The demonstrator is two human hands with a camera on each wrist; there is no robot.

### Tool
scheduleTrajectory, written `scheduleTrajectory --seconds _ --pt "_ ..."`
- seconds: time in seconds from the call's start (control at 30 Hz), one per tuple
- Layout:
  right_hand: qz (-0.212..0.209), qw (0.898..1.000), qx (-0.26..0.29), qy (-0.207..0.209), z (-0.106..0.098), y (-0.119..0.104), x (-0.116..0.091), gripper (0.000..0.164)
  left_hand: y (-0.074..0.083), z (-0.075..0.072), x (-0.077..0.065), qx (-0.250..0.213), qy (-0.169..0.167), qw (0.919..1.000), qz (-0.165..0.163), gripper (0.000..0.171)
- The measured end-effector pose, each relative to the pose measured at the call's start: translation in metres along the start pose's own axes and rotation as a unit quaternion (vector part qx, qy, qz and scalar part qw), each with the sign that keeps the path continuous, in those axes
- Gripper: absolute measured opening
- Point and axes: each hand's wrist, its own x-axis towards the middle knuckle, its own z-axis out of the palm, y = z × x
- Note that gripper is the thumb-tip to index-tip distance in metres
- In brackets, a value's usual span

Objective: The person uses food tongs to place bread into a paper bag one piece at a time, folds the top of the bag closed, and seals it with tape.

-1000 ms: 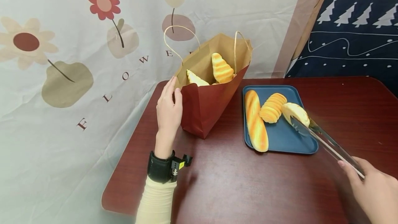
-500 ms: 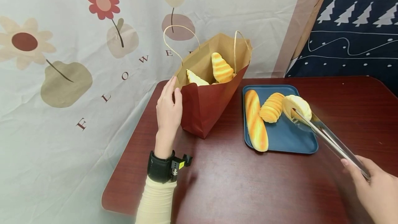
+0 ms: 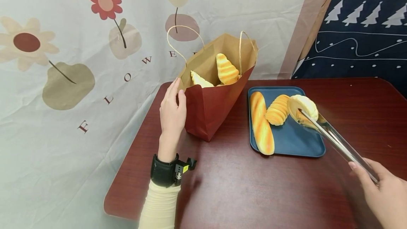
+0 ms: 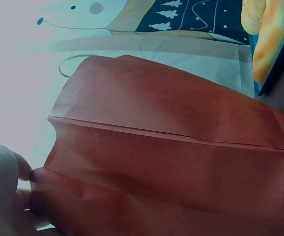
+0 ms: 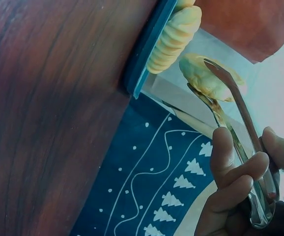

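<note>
My right hand (image 3: 386, 190) grips metal tongs (image 3: 340, 147); their ends pinch a pale oval bread roll (image 3: 305, 107). The roll hangs over the right part of a blue tray (image 3: 286, 145), apart from its surface in the right wrist view. A ridged bread (image 3: 277, 110) and a long baguette (image 3: 262, 123) lie on that tray. At left, my left hand (image 3: 173, 114) holds the rim corner of a red paper bag (image 3: 216, 107) between thumb and fingers. Inside the upright bag are a cone-shaped ridged bread (image 3: 226, 70) and a pale bread (image 3: 201, 80), partly hidden by the bag's side.
All this is on a dark red-brown table (image 3: 254, 190). Two cord handles (image 3: 186, 27) stand up from the bag's mouth. Behind hangs a white flower-print cloth (image 3: 127, 70), and a navy cloth with white trees (image 3: 359, 48) is at the back right.
The tongs have closed more firmly and turned, raising the oval roll slightly from the tray and tilting it. My left hand, the bag and the other breads stay put.
</note>
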Motion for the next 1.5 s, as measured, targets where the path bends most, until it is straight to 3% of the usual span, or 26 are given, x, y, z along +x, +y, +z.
scheduleTrajectory --seconds 0.07,0.27,0.37,0.43,0.57,0.7,0.9,1.07,1.33,1.5 --pt "-0.002 1.000 0.002 0.005 0.000 0.000 0.000 0.003 0.000 0.000 0.000 0.001 0.000 1.0000 0.000 0.043" --pt "-0.012 1.000 0.023 0.014 0.000 -0.003 0.000 0.034 -0.001 0.000 0.000 -0.001 0.001 1.0000 0.003 0.043" --pt "-0.012 0.999 0.026 0.017 -0.001 -0.007 0.002 0.040 -0.001 0.000 -0.001 -0.001 0.001 1.0000 0.002 0.043" --pt "-0.011 0.999 0.030 0.015 -0.002 -0.011 0.003 0.038 -0.001 0.000 -0.001 -0.001 0.001 1.0000 0.002 0.043" --pt "-0.013 1.000 0.026 0.010 -0.003 -0.020 0.007 0.016 -0.001 0.001 -0.001 -0.001 0.000 1.0000 0.002 0.043" --pt "-0.018 1.000 0.010 0.011 -0.004 -0.029 0.011 0.034 -0.001 0.001 -0.001 0.001 0.001 1.0000 0.000 0.043" --pt "-0.045 0.998 -0.035 0.016 -0.007 -0.039 0.015 0.034 -0.001 0.001 0.000 -0.001 0.004 1.0000 0.002 0.043" --pt "-0.040 0.995 -0.089 -0.005 -0.008 -0.044 0.013 0.037 -0.002 0.001 -0.001 -0.003 0.005 1.0000 0.004 0.043" --pt "-0.047 0.995 -0.085 -0.005 -0.010 -0.055 0.016 0.040 -0.001 0.000 -0.001 -0.001 0.001 1.0000 0.001 0.043" --pt "-0.072 0.995 -0.059 0.027 -0.013 -0.065 0.020 0.037 -0.001 0.000 0.000 -0.002 -0.001 1.0000 0.000 0.043"
